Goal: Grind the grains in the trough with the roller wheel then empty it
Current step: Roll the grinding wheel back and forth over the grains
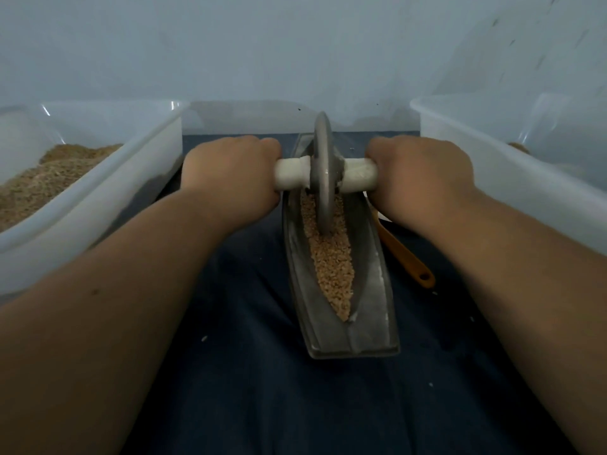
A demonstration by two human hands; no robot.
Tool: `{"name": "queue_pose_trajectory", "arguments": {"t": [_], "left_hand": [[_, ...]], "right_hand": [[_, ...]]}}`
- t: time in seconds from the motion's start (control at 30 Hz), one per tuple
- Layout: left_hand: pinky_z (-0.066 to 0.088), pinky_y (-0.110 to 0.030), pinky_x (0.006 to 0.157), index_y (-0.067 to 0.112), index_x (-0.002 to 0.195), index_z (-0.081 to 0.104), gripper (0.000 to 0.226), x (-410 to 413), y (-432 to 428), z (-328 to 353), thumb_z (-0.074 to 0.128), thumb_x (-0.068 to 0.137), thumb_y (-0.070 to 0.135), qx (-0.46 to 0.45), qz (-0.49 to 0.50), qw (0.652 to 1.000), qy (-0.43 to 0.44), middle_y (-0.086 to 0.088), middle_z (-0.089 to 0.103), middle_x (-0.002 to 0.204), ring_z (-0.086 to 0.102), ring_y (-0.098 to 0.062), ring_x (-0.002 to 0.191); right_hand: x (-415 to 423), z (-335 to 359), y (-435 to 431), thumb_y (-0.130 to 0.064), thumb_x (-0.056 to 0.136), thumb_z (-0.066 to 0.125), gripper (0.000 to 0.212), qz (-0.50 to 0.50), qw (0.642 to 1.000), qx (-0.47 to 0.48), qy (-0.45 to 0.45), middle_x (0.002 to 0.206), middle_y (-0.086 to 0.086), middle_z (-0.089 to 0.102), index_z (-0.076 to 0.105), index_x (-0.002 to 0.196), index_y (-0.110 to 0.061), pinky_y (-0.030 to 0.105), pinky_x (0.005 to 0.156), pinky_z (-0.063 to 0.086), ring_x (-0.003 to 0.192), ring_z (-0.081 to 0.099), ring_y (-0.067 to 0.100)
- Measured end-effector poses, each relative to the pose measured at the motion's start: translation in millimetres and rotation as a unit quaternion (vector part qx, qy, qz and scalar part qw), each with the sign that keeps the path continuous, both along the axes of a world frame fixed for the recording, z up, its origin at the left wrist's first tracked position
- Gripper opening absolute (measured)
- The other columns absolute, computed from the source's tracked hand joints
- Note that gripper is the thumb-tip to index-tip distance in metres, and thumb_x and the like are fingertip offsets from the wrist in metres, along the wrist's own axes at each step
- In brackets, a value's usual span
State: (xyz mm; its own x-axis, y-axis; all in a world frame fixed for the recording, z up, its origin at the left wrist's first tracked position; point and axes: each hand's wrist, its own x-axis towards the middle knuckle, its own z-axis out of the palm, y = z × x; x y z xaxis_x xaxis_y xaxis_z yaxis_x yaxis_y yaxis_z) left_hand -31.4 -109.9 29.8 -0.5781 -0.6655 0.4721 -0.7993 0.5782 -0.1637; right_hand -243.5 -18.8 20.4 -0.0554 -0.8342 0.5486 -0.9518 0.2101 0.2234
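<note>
- We see the long grey metal boat-shaped trough lying on the dark blue cloth. Its length runs from six o'clock to twelve o'clock, away from us. We judge that this lets both arms push and pull straight along the groove.
- The pale brown grains line the bottom of the groove from its near tip up to the wheel. They look coarse, so we judge that grinding is unfinished and emptying is not yet due.
- The grey metal disc-shaped roller wheel stands upright on its edge in the far, twelve-o'clock half of the trough, with its rim sunk in the grains.
- The white cylindrical axle handle passes through the disc's centre and projects toward nine and three o'clock. This gives each hand an equal hold and, we judge, stops the disc from tipping.
- The left hand, at nine o'clock of the disc, is wrapped tightly around its end of the handle, knuckles up and fingertips hidden beneath.
- The right hand, at three o'clock, grips the other end in the same way. The two hands are apart, with the disc between them.
- A translucent white plastic tub holding brown meal sits at nine o'clock of the trough. A second tub of the same kind sits at three o'clock, and we cannot make out its contents.
- An orange plastic spoon lies just beside the trough's right wall at four o'clock, partly under the right wrist.
</note>
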Motion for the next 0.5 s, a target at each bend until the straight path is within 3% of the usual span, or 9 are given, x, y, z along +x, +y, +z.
{"name": "queue_pose_trajectory", "arguments": {"t": [0.17, 0.33, 0.43, 0.5], "left_hand": [[0.029, -0.026, 0.05, 0.033, 0.081, 0.043, 0.023, 9, 6, 4, 0.061, 0.076, 0.047, 0.013, -0.02, 0.999, -0.034, 0.01, 0.045, 0.065, 0.037, -0.007, 0.053], [0.037, -0.024, 0.051, 0.032, 0.084, 0.052, 0.038, 29, 21, 21, 0.062, 0.061, 0.062, 0.148, -0.058, 0.977, -0.145, 0.01, 0.053, 0.066, 0.048, -0.001, 0.058], [0.049, -0.026, 0.055, 0.035, 0.082, 0.054, 0.049, 37, 32, 31, 0.052, 0.047, 0.068, 0.23, -0.059, 0.957, -0.169, 0.008, 0.063, 0.067, 0.06, -0.005, 0.058], [0.048, -0.024, 0.055, 0.036, 0.08, 0.056, 0.042, 37, 34, 33, 0.058, 0.049, 0.064, 0.255, -0.058, 0.951, -0.165, 0.01, 0.066, 0.065, 0.061, -0.003, 0.057]], "right_hand": [[0, 7, 12, -0.036, 0.076, 0.065, 0.027, 0.021, 0.997, 0.065, -0.031, 0.063, -0.008, 0.044, 0.039, 0.071, -0.03, 0.022, 0.047, 0.02, 0.052, 0.035, 0.008], [9, 31, 44, -0.043, 0.073, 0.066, 0.018, 0.069, 0.978, 0.19, -0.061, 0.066, -0.012, 0.053, 0.052, 0.079, -0.035, 0.025, 0.051, 0.039, 0.06, 0.049, 0.004], [14, 39, 66, -0.046, 0.065, 0.061, 0.016, 0.093, 0.978, 0.186, -0.03, 0.054, -0.013, 0.048, 0.052, 0.071, -0.034, 0.019, 0.044, 0.029, 0.05, 0.044, -0.001], [15, 41, 71, -0.046, 0.06, 0.057, 0.016, 0.094, 0.979, 0.18, -0.015, 0.049, -0.013, 0.044, 0.051, 0.066, -0.033, 0.016, 0.042, 0.023, 0.046, 0.041, -0.002]]}}
